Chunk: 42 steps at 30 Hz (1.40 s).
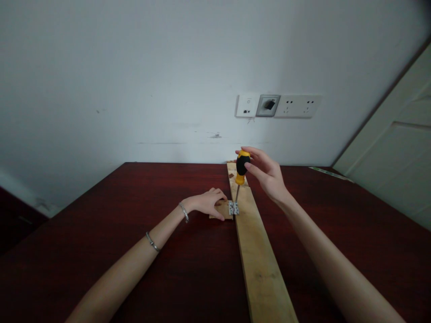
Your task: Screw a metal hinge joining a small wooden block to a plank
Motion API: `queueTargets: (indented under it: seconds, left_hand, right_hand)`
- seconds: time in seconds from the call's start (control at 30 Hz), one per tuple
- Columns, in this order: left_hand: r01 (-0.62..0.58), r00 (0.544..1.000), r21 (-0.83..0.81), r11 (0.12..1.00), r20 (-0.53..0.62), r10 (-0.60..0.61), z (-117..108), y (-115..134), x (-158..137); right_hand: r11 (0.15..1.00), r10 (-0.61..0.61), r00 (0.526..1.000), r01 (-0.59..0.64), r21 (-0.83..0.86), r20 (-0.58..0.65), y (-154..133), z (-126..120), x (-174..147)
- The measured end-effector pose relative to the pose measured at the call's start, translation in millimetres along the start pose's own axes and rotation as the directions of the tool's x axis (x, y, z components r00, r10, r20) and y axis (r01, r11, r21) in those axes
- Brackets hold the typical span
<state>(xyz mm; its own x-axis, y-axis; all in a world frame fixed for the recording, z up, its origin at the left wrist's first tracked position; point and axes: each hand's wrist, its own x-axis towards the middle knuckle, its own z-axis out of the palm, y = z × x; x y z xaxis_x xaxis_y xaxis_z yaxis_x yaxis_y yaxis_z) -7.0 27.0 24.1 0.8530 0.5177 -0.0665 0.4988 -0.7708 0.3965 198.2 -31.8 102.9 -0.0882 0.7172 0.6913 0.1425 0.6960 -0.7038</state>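
Observation:
A long pale wooden board (261,260) runs from the near edge of the view back to the wall. Against its left side lies a small wooden block (225,209), gripped between the thumb and fingers of my left hand (209,202). A silver metal hinge (233,207) spans the seam between block and board. My right hand (267,172) holds a yellow and black screwdriver (243,165) by its handle, nearly upright and leaning slightly. Its tip meets the hinge leaf on the board; the screw under it is too small to make out.
The dark red tabletop (161,188) reaches back to a white wall (168,67). Wall sockets (296,106) with a black plug (270,104) sit above the board. A thin green and white strip (330,173) lies at the back right, near a pale door (400,148).

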Motion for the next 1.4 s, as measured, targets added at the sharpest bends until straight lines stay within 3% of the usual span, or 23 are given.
queueTargets:
  seconds: [0.3, 0.5, 0.87, 1.13, 1.4]
  left_hand:
    - [0.001, 1.0, 0.02, 1.0, -0.002, -0.001, 0.7, -0.3, 0.2]
    - [-0.007, 1.0, 0.029, 1.0, -0.003, 0.007, 0.3, -0.1, 0.6]
    - [-0.013, 1.0, 0.017, 1.0, -0.008, 0.013, 0.5, -0.7, -0.6]
    - [-0.012, 1.0, 0.02, 1.0, 0.001, 0.012, 0.6, -1.1, -0.2]
    - [0.004, 1.0, 0.009, 1.0, 0.001, -0.004, 1.2, -2.3, 0.0]
  right_hand:
    - [0.993, -0.054, 0.998, 0.05, -0.105, -0.044, 7.5, 3.7, 1.5]
    - [0.999, -0.035, 0.999, 0.035, 0.007, 0.015, 4.2, 0.4, -0.7]
    - [0.994, -0.06, 0.995, 0.052, -0.101, -0.079, 8.3, 6.1, 1.3]
    - [0.998, -0.038, 0.999, 0.037, 0.05, 0.012, -0.1, 3.8, -1.0]
    - [0.996, -0.058, 0.994, 0.051, -0.078, -0.09, 4.8, 4.0, 0.3]
